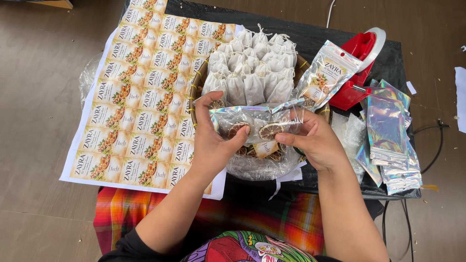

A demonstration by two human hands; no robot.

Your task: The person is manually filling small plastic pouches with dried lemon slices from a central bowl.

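Holding a shiny pouch (pixel 255 122) above the basket's rim (pixel 194 92), both hands.

The scene is lit evenly and brightly by soft, diffuse light; no single source can be made out. Shadows are kept faint and short: a soft one is cast on the floor (pixel 43 97) along the left edge of the label sheet (pixel 141 97), and darker shade is gathered under the forearms near the plaid cloth (pixel 121 213). Rainbow glare is thrown off the holographic pouches (pixel 388 131), and bright sheen is seen on the clear pouch (pixel 252 121) pinched between the left hand (pixel 211 145) and the right hand (pixel 315 143). Focus is held sharp across the centre. Slight softening is noticed towards the corners, and mild wide-angle stretching is seen at the frame edges. The black worktop (pixel 310 39) is rendered very dark, with little detail.
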